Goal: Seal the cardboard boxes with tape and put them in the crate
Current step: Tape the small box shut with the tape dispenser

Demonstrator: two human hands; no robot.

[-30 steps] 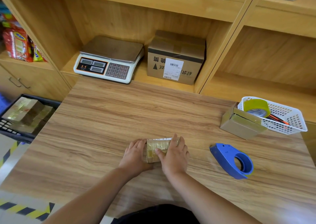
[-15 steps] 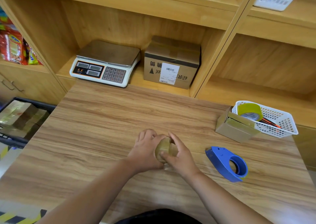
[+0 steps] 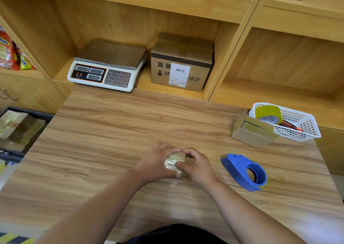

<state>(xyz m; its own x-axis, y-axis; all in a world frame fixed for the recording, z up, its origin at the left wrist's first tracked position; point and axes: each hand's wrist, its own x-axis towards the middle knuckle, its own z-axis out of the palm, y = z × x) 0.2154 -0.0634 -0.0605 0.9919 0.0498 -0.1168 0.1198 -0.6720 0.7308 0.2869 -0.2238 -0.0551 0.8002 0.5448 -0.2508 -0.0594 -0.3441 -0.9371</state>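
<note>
A small cardboard box [image 3: 176, 160] wrapped in shiny tape sits on the wooden table [image 3: 111, 136], mostly hidden between my hands. My left hand [image 3: 158, 162] grips its left side with curled fingers. My right hand [image 3: 197, 166] curls round its right side, thumb pressing on the taped face. A blue tape dispenser [image 3: 243, 171] lies on the table just right of my right hand. Another small cardboard box [image 3: 251, 132] rests at the table's far right. The dark crate [image 3: 11, 156] with several taped boxes stands below the table's left edge.
A white basket [image 3: 305, 128] with a yellow tape roll [image 3: 268, 113] and pens stands at the far right, beside the small box. On the shelf behind sit a digital scale [image 3: 108, 67] and a larger labelled carton [image 3: 181, 63]. Snack packets [image 3: 11, 56] fill the left shelf.
The box has been turned in my hands from lying flat with its top showing to being enclosed by both hands. My fingers have curled round it. The dispenser has not moved.
</note>
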